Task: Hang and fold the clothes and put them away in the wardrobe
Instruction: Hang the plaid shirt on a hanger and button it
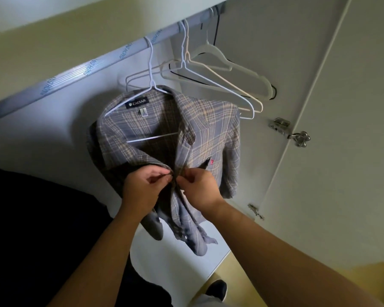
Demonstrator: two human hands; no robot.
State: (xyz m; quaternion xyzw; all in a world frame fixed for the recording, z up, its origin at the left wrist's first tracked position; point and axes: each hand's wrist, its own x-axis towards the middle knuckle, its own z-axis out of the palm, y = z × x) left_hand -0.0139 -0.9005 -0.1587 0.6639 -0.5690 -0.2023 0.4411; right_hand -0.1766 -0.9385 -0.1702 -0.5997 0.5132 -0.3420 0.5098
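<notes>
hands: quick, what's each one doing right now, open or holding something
Left hand: closed, pinching the plaid shirt at its front edge.
Right hand: closed, pinching the shirt's opposite front edge.

You are reaching both bare arms forward, hands close together; your left hand (145, 185) and right hand (200, 188) are each pinching the shirt (208, 134) with curled fingers.
</notes>
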